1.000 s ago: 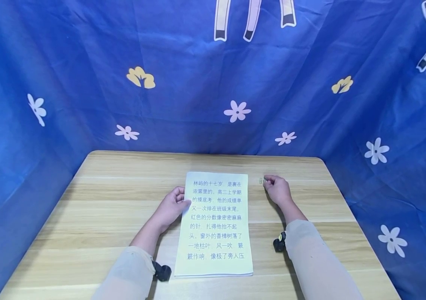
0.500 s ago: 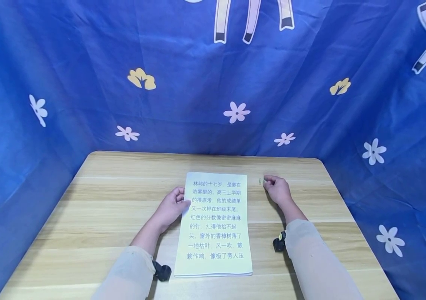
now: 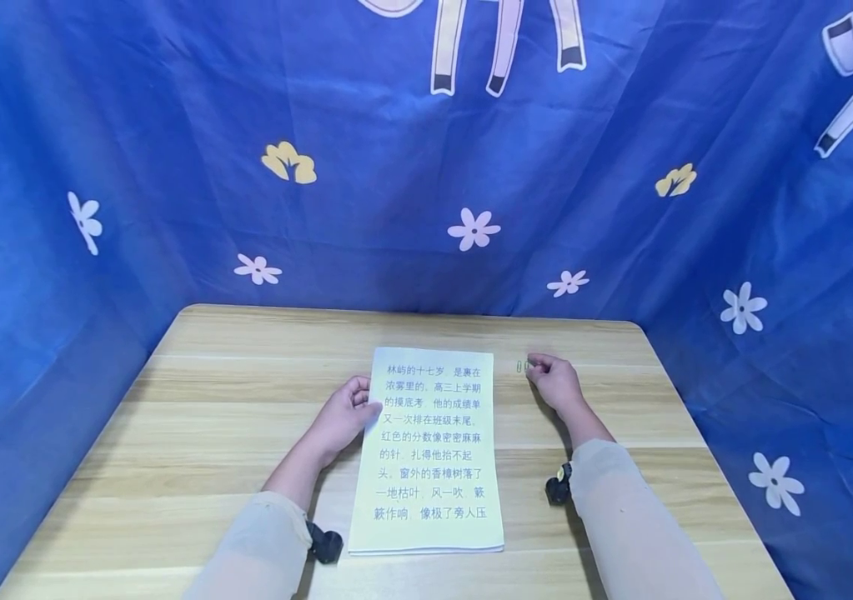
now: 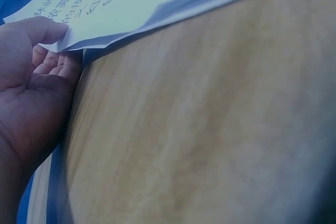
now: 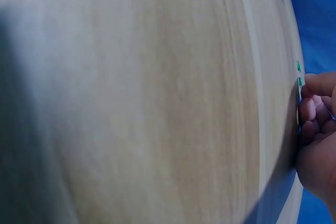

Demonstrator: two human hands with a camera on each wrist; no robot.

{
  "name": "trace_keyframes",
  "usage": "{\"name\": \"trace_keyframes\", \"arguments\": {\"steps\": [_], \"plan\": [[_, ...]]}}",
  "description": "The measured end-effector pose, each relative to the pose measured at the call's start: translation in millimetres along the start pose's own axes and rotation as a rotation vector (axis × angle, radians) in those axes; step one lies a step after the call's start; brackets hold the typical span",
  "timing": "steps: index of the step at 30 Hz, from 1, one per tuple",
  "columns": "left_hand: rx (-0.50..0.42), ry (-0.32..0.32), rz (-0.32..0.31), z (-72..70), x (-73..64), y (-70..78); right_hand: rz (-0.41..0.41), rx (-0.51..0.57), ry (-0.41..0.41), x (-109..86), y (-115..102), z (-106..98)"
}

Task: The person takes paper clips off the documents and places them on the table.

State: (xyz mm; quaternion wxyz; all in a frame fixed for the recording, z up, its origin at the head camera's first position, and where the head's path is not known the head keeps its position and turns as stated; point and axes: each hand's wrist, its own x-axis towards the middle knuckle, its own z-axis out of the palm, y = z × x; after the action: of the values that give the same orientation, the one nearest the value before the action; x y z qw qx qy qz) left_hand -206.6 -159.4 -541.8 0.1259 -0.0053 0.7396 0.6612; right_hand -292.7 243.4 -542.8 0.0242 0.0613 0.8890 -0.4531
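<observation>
A stack of pale yellow paper (image 3: 434, 450) printed with large Chinese characters lies on the table. My left hand (image 3: 339, 417) pinches its left edge, thumb on top and fingers underneath; in the left wrist view the held corner of the paper (image 4: 121, 11) is slightly lifted. To the right of the stack, my right hand (image 3: 557, 383) rests on the table with curled fingers. Its thumb and index fingertips are at two small green paper clips (image 3: 519, 367), right against the nearer one. In the right wrist view the paper clips (image 5: 298, 66) show just beyond the thumb; whether the fingertips pinch one is hidden.
The wooden table (image 3: 246, 358) has rounded far corners. A blue curtain (image 3: 381, 192) with flowers and animal legs surrounds its back and sides. Each wrist carries a small black camera, such as the right camera (image 3: 558, 490).
Both hands stay nearly still, the left on the paper and the right at the clips. The head view has tilted up slightly.
</observation>
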Motion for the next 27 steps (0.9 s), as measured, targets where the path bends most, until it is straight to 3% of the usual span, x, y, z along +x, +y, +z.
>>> {"name": "trace_keyframes", "arguments": {"steps": [4,14,22,27], "plan": [[0.002,0.0,0.001,0.9,1.1,0.9,-0.007,0.022,0.006,-0.6,-1,-2],[0.039,0.05,-0.009,2.2,3.7,6.0,-0.04,0.224,0.116,-21.9,-22,-8],[0.246,0.184,0.004,8.3,23.3,18.7,-0.089,0.411,0.141,-50.2,-50,-14],[0.376,0.222,0.014,9.5,32.8,27.2,-0.1,0.465,0.134,-67.1,-60,-18]]}}
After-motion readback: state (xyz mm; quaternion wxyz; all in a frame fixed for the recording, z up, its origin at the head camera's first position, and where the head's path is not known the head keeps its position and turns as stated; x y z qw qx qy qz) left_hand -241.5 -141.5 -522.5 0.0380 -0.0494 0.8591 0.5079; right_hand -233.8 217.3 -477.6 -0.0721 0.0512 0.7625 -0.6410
